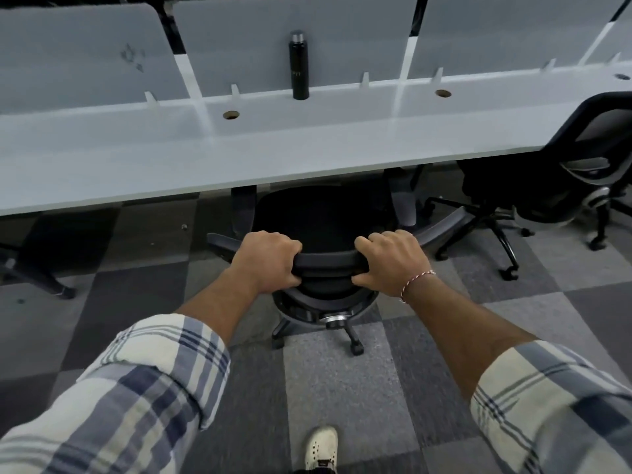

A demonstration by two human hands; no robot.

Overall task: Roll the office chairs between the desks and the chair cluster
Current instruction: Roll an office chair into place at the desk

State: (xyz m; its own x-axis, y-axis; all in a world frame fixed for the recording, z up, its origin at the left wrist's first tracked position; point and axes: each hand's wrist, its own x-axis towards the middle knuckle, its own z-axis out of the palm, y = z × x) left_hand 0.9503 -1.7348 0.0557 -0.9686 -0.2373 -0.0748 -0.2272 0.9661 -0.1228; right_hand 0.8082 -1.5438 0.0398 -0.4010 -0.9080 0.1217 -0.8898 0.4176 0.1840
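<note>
Gripping the top rail of a black office chair (328,258) with both hands. The left hand (270,260) is wrapped round the rail's left end and the right hand (390,261) round its right end. On both, the fingers curl over the top and the thumbs tuck underneath.

The chair sits right at the near edge of the desk (205,155), with its seat partway under. What look like its grey armrests (243,206) poke in just below that edge, so the desk front is the thing in the way up ahead. The wheeled base stands on checkered carpet tiles (342,388).

A second office chair (581,165) is parked at an angle off to the right. Its backrest overlaps the desk's near edge, and its star base (492,230) spreads out near the held chair's right side. Part of another chair base (37,273) shows on the floor under the left stretch of the desk.

A tall black bottle (298,65) stands upright at the desk's far edge, against the grey divider panels (239,35). Two round cable holes (231,114) are cut in along that same edge. There's a red-and-white thread bracelet (417,282) on the right wrist, plaid sleeves rolled up, and one white shoe (321,446) on the carpet at the bottom.
</note>
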